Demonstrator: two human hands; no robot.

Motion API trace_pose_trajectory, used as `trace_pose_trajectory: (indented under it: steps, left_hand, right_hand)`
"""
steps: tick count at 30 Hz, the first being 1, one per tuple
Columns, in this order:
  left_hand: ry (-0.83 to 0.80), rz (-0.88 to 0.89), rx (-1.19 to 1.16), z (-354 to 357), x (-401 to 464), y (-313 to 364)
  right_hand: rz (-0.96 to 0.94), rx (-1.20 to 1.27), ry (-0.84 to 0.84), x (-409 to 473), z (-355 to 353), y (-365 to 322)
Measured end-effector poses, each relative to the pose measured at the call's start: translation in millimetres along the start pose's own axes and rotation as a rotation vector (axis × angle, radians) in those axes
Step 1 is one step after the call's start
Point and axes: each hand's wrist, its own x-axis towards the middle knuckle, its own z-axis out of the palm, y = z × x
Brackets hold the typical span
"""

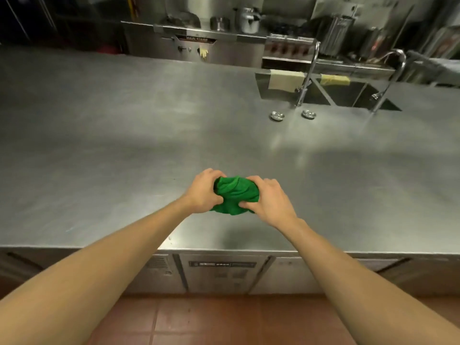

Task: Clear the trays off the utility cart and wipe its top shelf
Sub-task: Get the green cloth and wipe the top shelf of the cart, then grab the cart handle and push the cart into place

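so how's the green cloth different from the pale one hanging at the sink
The green cloth is bunched up, gripped by the left hand and right hand; the pale cloth hangs flat over the sink edge, untouched. One is vivid green, the other beige.

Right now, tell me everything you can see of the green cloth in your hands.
The green cloth is a plain, soft fabric, bunched into a crumpled wad rather than spread flat. The left hand grips its left side and the right hand its right, fingers curled into the folds. It sits near the front edge of the steel counter; whether it rests on the surface or is held just above is unclear. No label or stains show.
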Motion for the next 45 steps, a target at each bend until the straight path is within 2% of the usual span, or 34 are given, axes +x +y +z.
trace_pose_trajectory:
  steps: [6,10,13,20,24,28,31,36,40,45]
  left_hand:
    - [-0.08,-0.004,0.091,55,83,-53]
    - [-0.275,0.068,0.364,88,112,-86]
    - [-0.362,0.101,0.335,105,119,-104]
    - [-0.371,0.124,0.398,111,138,-102]
    - [-0.432,0.09,0.403,107,141,-98]
    - [-0.419,-0.02,0.26,90,135,-86]
    - [-0.288,-0.132,0.104,57,124,-65]
    - [0.149,-0.306,-0.19,-23,71,-17]
    - [0.496,-0.429,-0.33,-85,-28,9]
    - [0.855,-0.605,-0.327,-153,-200,10]
  right_hand:
    - [0.106,-0.068,-0.119,62,62,56]
    - [0.127,-0.112,-0.368,84,92,86]
    - [0.124,-0.109,-0.397,89,111,95]
    - [0.125,-0.199,-0.416,104,118,91]
    - [0.143,-0.206,-0.484,107,109,83]
    - [0.187,-0.102,-0.523,109,85,70]
    - [0.198,0.025,-0.49,116,51,52]
    - [0.099,0.328,-0.36,130,-8,-17]
    - [-0.096,0.48,-0.398,115,-19,-110]
    - [-0.357,0.635,-0.511,46,-6,-257]
